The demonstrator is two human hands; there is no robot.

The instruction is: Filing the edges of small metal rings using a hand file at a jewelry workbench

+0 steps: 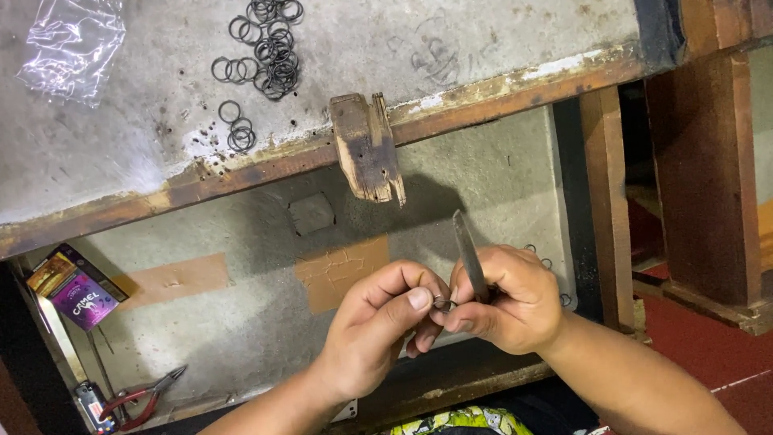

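From the head camera, the left hand [378, 326] pinches one small metal ring [442, 304] between thumb and forefinger, below the worn wooden bench peg [368, 147]. The right hand [507, 298] is closed round one slim metal file [469, 254], its tip pointing up, just beside the ring. On the grey benchtop [483, 40] lies a heap of dark rings [266, 48], too many and too overlapped to count, and one pair of red-handled pliers [145, 395] lies in the tray below.

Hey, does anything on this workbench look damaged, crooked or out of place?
Yes. The wooden peg on the bench's front edge is chipped, worn and tilted. The edge itself is flaking and pitted with small holes. Dark metal rings lie scattered loose across the bench top rather than gathered.
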